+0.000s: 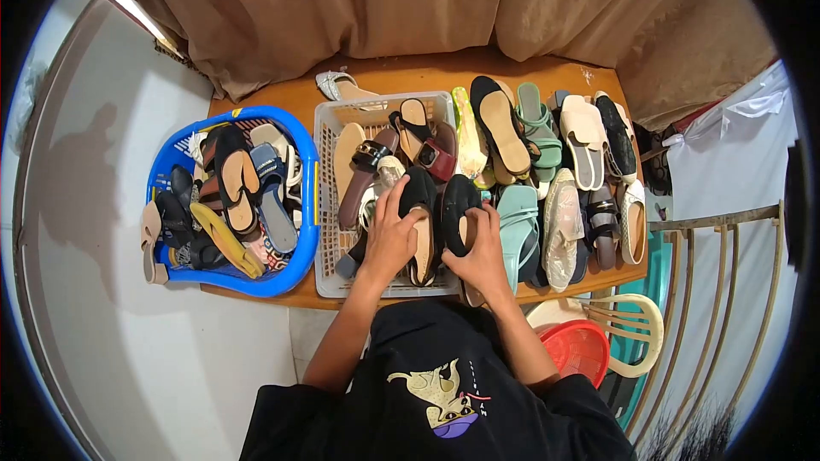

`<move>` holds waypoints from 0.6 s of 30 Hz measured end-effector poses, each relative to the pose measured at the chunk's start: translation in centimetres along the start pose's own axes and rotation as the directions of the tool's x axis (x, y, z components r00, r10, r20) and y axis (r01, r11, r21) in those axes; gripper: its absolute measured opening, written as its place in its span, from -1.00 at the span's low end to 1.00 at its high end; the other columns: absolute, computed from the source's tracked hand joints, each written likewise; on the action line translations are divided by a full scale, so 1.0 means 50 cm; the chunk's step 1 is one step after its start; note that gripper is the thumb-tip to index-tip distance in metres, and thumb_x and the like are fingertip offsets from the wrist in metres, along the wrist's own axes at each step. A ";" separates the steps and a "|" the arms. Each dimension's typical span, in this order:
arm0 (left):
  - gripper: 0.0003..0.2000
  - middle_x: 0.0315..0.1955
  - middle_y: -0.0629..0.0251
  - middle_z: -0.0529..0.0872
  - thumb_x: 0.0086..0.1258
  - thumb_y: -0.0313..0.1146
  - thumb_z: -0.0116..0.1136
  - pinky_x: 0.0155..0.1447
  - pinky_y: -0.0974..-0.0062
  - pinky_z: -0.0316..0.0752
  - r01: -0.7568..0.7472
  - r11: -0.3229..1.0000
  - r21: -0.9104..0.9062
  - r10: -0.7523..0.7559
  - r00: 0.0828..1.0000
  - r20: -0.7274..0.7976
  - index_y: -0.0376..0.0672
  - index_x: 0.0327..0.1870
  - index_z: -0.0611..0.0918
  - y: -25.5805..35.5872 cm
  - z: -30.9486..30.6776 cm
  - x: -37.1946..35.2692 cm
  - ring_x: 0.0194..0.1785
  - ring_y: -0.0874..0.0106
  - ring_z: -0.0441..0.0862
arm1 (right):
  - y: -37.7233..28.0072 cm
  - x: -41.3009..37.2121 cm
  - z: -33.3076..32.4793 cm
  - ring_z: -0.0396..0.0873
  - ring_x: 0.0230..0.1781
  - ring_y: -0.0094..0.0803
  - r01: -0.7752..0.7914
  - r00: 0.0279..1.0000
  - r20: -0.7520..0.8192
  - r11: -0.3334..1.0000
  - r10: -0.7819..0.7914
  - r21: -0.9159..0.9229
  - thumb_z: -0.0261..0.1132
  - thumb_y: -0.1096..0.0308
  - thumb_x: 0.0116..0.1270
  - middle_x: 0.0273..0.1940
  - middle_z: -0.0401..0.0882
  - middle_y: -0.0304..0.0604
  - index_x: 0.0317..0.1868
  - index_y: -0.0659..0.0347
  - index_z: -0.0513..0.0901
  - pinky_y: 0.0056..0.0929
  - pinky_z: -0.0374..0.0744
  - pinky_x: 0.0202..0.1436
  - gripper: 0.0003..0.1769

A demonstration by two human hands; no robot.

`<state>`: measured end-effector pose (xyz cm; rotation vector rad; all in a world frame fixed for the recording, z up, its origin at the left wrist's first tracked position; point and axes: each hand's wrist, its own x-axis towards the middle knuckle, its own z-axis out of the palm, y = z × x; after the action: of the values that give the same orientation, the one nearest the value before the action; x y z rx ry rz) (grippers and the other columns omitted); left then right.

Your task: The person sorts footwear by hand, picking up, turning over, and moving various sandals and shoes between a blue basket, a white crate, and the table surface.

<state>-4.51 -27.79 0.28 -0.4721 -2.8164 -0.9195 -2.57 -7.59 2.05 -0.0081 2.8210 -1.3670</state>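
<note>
My left hand [395, 237] grips a black closed-toe flat shoe [417, 189] with a tan insole. My right hand [481, 254] grips a similar black shoe [461, 195] beside it. Both shoes point away from me, side by side over the right side of a pale plastic basket [321, 243]. Inside that basket lie a maroon sandal [440, 154], a dark slide with a buckle [371, 154] and several other shoes. Right of my right hand is a mint strappy sandal [517, 226]. My fingers partly cover both black shoes.
A blue basket [312, 192] heaped with sandals stands at the left of the wooden table [478, 68]. Rows of paired shoes, including a black flat [502, 128], cover the right side. A red basin [576, 348] sits on a plastic chair [645, 333] below. Brown curtains [410, 0] hang behind.
</note>
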 end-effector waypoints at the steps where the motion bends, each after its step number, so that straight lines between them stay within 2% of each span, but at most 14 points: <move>1: -0.67 0.58 -0.06 0.21 0.23 -0.61 0.17 0.54 -0.01 0.30 0.029 0.999 0.043 -0.029 1.000 -0.009 -0.20 0.02 0.75 0.001 0.007 0.002 0.59 -0.12 0.18 | 0.007 -0.003 -0.009 0.45 0.32 0.27 0.044 0.998 0.043 0.998 -0.046 0.038 0.57 0.33 -0.06 0.34 0.33 0.24 0.28 0.30 0.41 -0.04 0.50 0.40 -0.15; 2: -0.63 0.62 -0.06 0.14 0.24 -0.62 0.15 0.56 -0.03 0.27 0.056 0.995 0.085 -0.055 0.998 -0.019 -0.15 0.07 0.78 0.002 0.015 0.003 0.63 -0.12 0.13 | 0.011 -0.006 -0.017 0.47 0.30 0.19 0.087 0.992 0.082 0.993 -0.093 0.076 0.59 0.31 -0.07 0.29 0.39 0.17 0.27 0.30 0.42 -0.09 0.48 0.41 -0.15; 3: -0.55 0.65 -0.06 0.08 0.24 -0.63 0.15 0.59 -0.10 0.21 0.077 0.993 0.088 -0.078 0.997 0.009 -0.09 0.16 0.77 -0.004 0.018 0.002 0.67 -0.11 0.05 | -0.004 -0.012 -0.034 0.50 0.26 0.06 0.026 0.989 0.143 0.990 -0.047 0.140 0.62 0.26 -0.06 0.20 0.47 0.09 0.25 0.27 0.46 -0.17 0.47 0.40 -0.16; 4: -0.55 0.65 -0.06 0.08 0.24 -0.63 0.15 0.59 -0.10 0.21 0.074 0.993 0.089 -0.075 0.997 0.005 -0.09 0.16 0.77 -0.007 0.023 0.000 0.67 -0.11 0.05 | -0.009 -0.019 -0.045 0.50 0.26 0.06 0.030 0.989 0.141 0.990 -0.050 0.140 0.62 0.26 -0.06 0.20 0.47 0.09 0.25 0.27 0.46 -0.17 0.47 0.40 -0.16; 6: -0.56 0.66 -0.06 0.07 0.25 -0.63 0.15 0.62 -0.09 0.19 0.060 0.998 -0.021 -0.060 0.998 0.019 -0.12 0.16 0.77 -0.014 0.028 0.000 0.68 -0.12 0.02 | -0.013 -0.030 -0.061 0.53 0.24 -0.03 -0.021 0.949 0.313 0.980 -0.043 0.197 0.64 0.23 -0.03 0.14 0.52 0.05 0.23 0.24 0.50 -0.21 0.49 0.35 -0.20; 7: -0.53 0.65 -0.06 0.08 0.24 -0.65 0.19 0.63 -0.05 0.20 0.063 0.998 -0.018 -0.063 0.997 0.040 -0.10 0.19 0.76 -0.018 0.030 0.001 0.68 -0.11 0.04 | -0.005 -0.034 -0.063 0.58 0.15 -0.14 0.001 0.924 0.372 0.974 -0.088 0.228 0.65 0.20 0.01 0.12 0.56 0.03 0.24 0.21 0.53 -0.27 0.54 0.26 -0.22; 8: -0.53 0.65 -0.06 0.08 0.24 -0.65 0.19 0.63 -0.05 0.20 0.057 0.998 -0.014 -0.056 0.998 0.040 -0.10 0.19 0.76 -0.023 0.031 0.000 0.68 -0.11 0.04 | -0.007 -0.035 -0.065 0.58 0.15 -0.14 0.003 0.926 0.366 0.973 -0.090 0.232 0.65 0.20 0.01 0.12 0.56 0.03 0.24 0.21 0.53 -0.27 0.54 0.26 -0.22; 10: -0.48 0.64 -0.07 0.12 0.20 -0.69 0.25 0.62 0.00 0.23 0.126 0.992 -0.030 -0.119 0.978 0.173 -0.05 0.22 0.76 -0.027 0.029 0.001 0.66 -0.09 0.10 | -0.020 -0.042 -0.071 0.58 0.23 -0.05 -0.154 0.828 0.559 0.945 -0.035 0.287 0.65 0.11 0.04 0.16 0.59 0.10 0.21 0.27 0.58 -0.23 0.50 0.36 -0.24; 11: -0.47 0.60 -0.05 0.21 0.15 -0.66 0.37 0.59 0.04 0.29 0.097 0.995 -0.033 -0.092 0.988 0.121 -0.02 0.20 0.78 -0.030 0.031 0.006 0.61 -0.07 0.21 | -0.016 -0.045 -0.064 0.62 0.19 -0.11 -0.223 0.830 0.558 0.919 0.003 0.326 0.66 0.07 0.05 0.14 0.65 0.10 0.22 0.26 0.59 -0.26 0.51 0.34 -0.22; 12: -0.47 0.60 -0.05 0.21 0.15 -0.66 0.37 0.59 0.04 0.29 0.091 0.995 -0.035 -0.086 0.989 0.123 -0.02 0.20 0.78 -0.035 0.029 0.010 0.61 -0.07 0.21 | -0.010 -0.047 -0.056 0.62 0.19 -0.11 -0.224 0.833 0.553 0.918 0.006 0.327 0.66 0.07 0.05 0.14 0.65 0.10 0.22 0.26 0.59 -0.26 0.51 0.34 -0.22; 14: -0.55 0.57 -0.03 0.29 0.13 -0.59 0.46 0.54 0.05 0.36 0.092 0.959 -0.268 -0.063 0.992 0.113 -0.06 0.11 0.81 -0.046 0.023 0.020 0.53 -0.06 0.36 | 0.003 -0.043 -0.042 0.64 0.15 -0.14 -0.379 0.811 0.574 0.850 0.114 0.366 0.66 0.03 0.04 0.12 0.68 0.10 0.25 0.24 0.59 -0.27 0.53 0.31 -0.19; 15: -0.67 0.53 -0.01 0.35 0.13 -0.55 0.50 0.48 0.04 0.44 0.105 0.940 -0.326 -0.083 0.993 0.082 -0.11 -0.03 0.82 -0.045 0.021 0.023 0.44 -0.05 0.49 | 0.005 -0.041 -0.038 0.64 0.15 -0.14 -0.377 0.811 0.575 0.850 0.111 0.367 0.66 0.03 0.04 0.12 0.68 0.10 0.25 0.24 0.59 -0.27 0.53 0.31 -0.19; 16: -0.67 0.53 -0.01 0.35 0.13 -0.55 0.50 0.48 0.04 0.44 0.105 0.941 -0.323 -0.083 0.993 0.079 -0.11 -0.03 0.82 -0.046 0.025 0.022 0.44 -0.05 0.49 | 0.007 -0.040 -0.035 0.66 0.07 -0.22 -0.309 0.842 0.533 0.888 0.088 0.341 0.67 0.07 0.05 0.06 0.69 0.03 0.24 0.25 0.59 -0.31 0.57 0.23 -0.21; 18: -0.76 0.50 -0.04 0.39 0.18 -0.56 0.47 0.40 0.11 0.57 0.085 0.960 -0.267 -0.089 0.996 -0.003 -0.23 -0.11 0.76 -0.044 0.036 0.021 0.40 0.05 0.57 | 0.013 -0.038 -0.028 0.68 -0.09 -0.38 -0.175 0.894 0.446 0.945 0.035 0.276 0.69 0.15 0.06 -0.07 0.72 -0.10 0.22 0.26 0.59 -0.38 0.63 0.08 -0.25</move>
<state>-6.32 -28.13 -2.14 -0.3723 -2.7298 -1.3238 -0.67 -6.06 2.42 -0.1377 2.1911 -1.5384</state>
